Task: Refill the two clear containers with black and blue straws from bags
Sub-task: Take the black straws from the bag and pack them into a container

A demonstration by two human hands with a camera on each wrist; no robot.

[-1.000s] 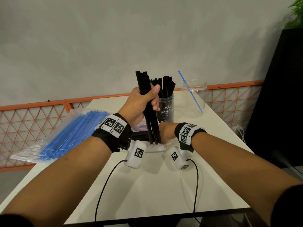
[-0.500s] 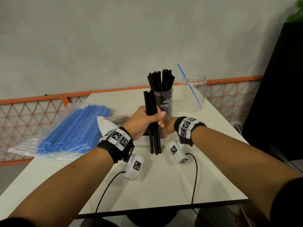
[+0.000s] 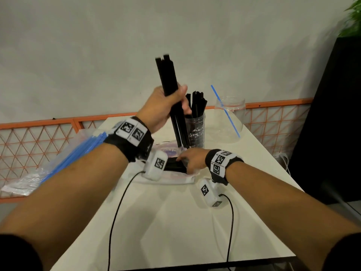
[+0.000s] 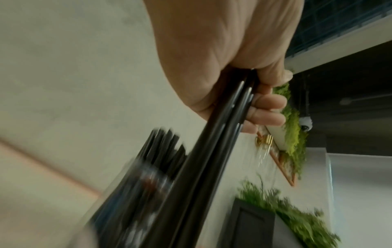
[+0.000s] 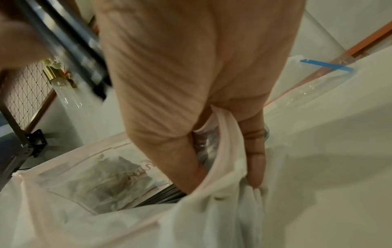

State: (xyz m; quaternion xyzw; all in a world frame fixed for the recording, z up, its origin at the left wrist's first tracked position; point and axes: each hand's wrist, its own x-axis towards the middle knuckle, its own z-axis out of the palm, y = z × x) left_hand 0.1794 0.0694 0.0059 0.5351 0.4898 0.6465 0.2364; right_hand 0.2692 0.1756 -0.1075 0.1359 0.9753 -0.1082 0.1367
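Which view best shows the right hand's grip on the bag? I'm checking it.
Right wrist: the right hand pinches the bag rim. Head shows only the hand's back; left wrist misses it.

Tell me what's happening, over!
Left hand grips black straws beside the jar. Right hand holds the bag open. Nothing blocking.

Grey wall [image 3: 97, 55] — orange lattice railing [image 3: 35, 141]

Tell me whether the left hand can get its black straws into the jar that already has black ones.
Probably yes: the left hand holds its bundle beside the open-topped jar, with nothing between.
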